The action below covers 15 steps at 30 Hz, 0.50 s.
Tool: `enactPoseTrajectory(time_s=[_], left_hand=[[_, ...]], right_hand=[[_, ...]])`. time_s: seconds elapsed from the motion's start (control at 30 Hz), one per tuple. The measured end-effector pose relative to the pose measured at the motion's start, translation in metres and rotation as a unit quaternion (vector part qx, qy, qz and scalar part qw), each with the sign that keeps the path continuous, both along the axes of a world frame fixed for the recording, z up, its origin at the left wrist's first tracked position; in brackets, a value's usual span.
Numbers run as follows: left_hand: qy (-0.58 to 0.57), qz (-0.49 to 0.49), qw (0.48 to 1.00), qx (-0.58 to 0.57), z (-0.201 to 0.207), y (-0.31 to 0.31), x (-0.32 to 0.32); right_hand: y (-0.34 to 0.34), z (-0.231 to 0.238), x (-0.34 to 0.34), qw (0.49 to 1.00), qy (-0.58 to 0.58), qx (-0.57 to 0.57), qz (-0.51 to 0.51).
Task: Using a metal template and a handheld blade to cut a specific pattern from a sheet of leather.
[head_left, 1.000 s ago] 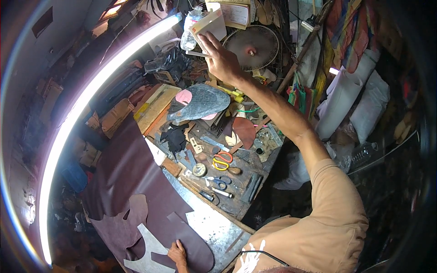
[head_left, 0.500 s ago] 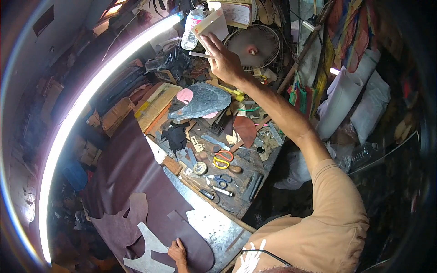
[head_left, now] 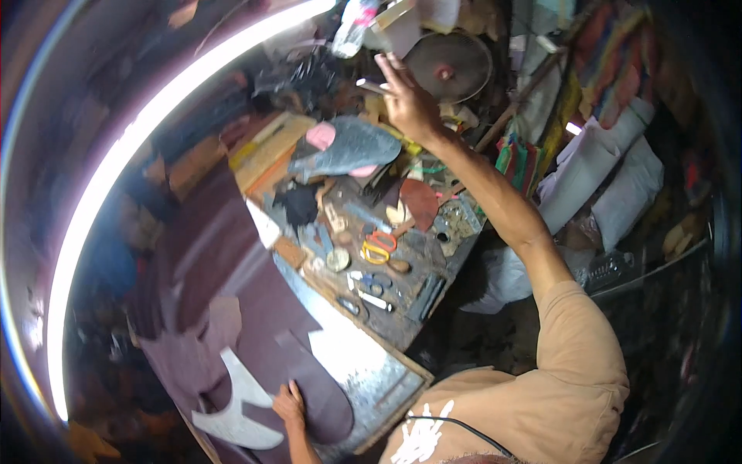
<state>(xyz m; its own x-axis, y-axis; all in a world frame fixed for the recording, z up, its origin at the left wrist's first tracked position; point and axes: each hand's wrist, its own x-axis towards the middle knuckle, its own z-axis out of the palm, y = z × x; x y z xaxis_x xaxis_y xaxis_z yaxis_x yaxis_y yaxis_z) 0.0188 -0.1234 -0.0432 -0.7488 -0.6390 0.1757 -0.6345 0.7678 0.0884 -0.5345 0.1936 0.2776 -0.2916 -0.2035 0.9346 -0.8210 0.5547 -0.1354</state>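
Observation:
My left hand (head_left: 289,404) rests on the dark brown leather (head_left: 317,387), fingers apart, beside a pale grey cut-out template (head_left: 238,414). Its fingertips lie close to the template's edge; blur hides whether they touch it. My right arm reaches up across the bench, and my right hand (head_left: 410,100) is raised in front of the fan (head_left: 448,68). A slim whitish pen (head_left: 373,87) is held between its fingers. The other fingers of that hand stretch up toward a whitish box-like thing (head_left: 396,29), just below it. The picture is blurred there.
On the workbench lie orange-and-yellow-handled scissors (head_left: 379,245), dark-handled scissors (head_left: 376,286), a round tin (head_left: 337,259) and a grey-blue sheet piece (head_left: 348,151). A bare metal plate (head_left: 363,371) borders the leather. A water bottle (head_left: 355,29) stands at the back; a bright tube light (head_left: 131,147) arcs along the left.
My right hand has come away from the whitish box-like thing, the pen still in its fingers. The whole view has shifted a little and blurred. My left hand stays on the leather.

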Motion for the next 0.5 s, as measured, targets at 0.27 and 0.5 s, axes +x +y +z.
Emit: enactPoseTrajectory(time_s=[0.27, 0.5], left_hand=[[-0.016, -0.048, 0.991, 0.122, 0.006, -0.01, -0.021], [-0.034, -0.16, 0.967, 0.194, 0.015, -0.029, -0.011]], right_hand=[[-0.015, -0.174, 0.255, 0.633, -0.698, 0.043, 0.333], [-0.051, -0.279, 0.49, 0.444, -0.856, 0.004, 0.265]])
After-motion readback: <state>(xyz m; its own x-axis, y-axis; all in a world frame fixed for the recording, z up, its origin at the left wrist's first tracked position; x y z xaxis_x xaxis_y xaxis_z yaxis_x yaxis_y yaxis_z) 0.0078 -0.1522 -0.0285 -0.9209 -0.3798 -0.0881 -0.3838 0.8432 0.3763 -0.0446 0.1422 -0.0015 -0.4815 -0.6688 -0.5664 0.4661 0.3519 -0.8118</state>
